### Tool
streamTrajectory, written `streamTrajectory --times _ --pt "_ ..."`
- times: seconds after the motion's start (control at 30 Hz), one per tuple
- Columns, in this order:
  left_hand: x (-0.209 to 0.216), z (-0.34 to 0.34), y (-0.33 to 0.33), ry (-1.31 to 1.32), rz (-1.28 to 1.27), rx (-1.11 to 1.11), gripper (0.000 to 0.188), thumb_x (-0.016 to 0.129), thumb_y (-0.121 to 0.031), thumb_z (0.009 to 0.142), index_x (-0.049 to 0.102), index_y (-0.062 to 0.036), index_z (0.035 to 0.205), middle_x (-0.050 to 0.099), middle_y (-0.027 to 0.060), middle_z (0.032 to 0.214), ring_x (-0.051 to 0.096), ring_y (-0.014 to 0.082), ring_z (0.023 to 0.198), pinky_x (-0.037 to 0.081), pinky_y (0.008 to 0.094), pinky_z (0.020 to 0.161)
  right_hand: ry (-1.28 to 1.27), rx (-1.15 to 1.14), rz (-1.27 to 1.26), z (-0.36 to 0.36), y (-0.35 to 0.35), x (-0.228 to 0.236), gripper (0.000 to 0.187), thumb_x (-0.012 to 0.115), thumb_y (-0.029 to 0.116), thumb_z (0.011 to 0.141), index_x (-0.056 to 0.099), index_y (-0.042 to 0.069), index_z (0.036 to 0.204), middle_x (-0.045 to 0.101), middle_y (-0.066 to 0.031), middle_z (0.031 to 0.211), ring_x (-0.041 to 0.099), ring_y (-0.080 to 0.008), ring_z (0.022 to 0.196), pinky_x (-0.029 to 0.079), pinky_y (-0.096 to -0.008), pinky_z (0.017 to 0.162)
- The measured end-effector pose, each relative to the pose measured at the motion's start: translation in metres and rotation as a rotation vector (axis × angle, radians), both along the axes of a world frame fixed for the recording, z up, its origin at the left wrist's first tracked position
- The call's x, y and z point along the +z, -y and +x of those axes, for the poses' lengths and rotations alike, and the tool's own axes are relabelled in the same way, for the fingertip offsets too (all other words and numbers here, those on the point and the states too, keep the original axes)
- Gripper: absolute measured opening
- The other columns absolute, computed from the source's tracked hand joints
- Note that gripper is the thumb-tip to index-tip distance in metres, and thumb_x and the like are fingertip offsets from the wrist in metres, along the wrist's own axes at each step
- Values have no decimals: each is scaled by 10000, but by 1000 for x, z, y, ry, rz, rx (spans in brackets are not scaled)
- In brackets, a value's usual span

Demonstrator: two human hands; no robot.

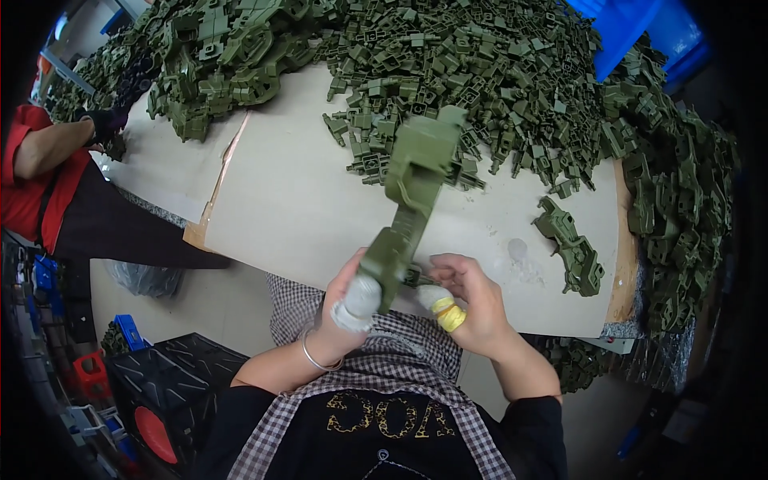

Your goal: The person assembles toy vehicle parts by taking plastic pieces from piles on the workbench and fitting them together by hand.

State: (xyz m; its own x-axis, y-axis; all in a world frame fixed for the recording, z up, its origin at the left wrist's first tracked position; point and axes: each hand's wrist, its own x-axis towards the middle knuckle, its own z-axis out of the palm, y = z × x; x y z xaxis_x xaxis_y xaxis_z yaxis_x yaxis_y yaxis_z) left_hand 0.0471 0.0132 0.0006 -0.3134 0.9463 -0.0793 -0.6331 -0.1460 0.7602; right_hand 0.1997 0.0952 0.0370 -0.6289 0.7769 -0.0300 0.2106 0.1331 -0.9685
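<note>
My left hand [350, 300] grips the lower end of a long olive-green moulded plastic part [416, 164], which is tilted and slightly blurred over the near edge of the table. White wrapping covers its thumb. Beside that same end, my right hand [472, 304] has its fingers curled, with white and yellow wrapping on its thumb. A small dark green bit [413, 276] shows near its fingertips, but whether it belongs to the long part I cannot tell. To the right, another green moulded part [568, 246] lies alone on the cardboard-covered table [280, 184].
A heap of small green plastic pieces [488, 72] covers the table's far side. Larger green parts pile up at the far left [224, 56] and along the right [680, 184]. A co-worker in red [48, 176] stands at left. Black crates [172, 384] sit on the floor.
</note>
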Motion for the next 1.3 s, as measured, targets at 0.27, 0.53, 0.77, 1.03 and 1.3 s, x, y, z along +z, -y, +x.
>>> streamTrajectory --times 0.27,0.53,0.77,1.03,1.3 --pt "1 0 -7 -723 251 -151 738 787 -220 630 398 -25 1225 390 137 1187 405 267 1137 307 354 982 8 174 116 18 10 -42 262 609 74 776 565 3 1024 598 -121 988 577 -250 917 455 -338 775" --pt "-10 10 -2 -711 306 -47 670 770 -233 639 408 -40 1169 438 142 1164 330 318 1214 254 417 1026 -339 8 -313 -9 39 -77 437 684 121 727 509 33 1118 575 -84 1056 565 -176 945 453 -324 803" --pt "-5 5 -2 -627 230 -93 628 721 -318 691 412 -51 1168 358 152 1330 214 336 1309 181 447 1059 -399 19 -210 -25 38 -73 452 694 124 716 509 34 1118 573 -84 1058 564 -177 952 453 -322 803" --pt "-14 15 -4 -208 188 -163 676 552 -458 825 325 -34 1300 250 145 1418 223 243 1318 192 365 1068 -101 11 86 -12 9 -48 319 607 128 738 570 24 1037 600 -147 984 590 -306 891 466 -371 767" --pt "10 -33 -24 -231 31 -449 711 530 -445 827 234 -69 1353 455 139 1232 521 241 1031 442 374 884 267 376 382 11 -2 -3 235 581 192 768 563 22 929 586 -136 867 582 -323 822 474 -393 706"
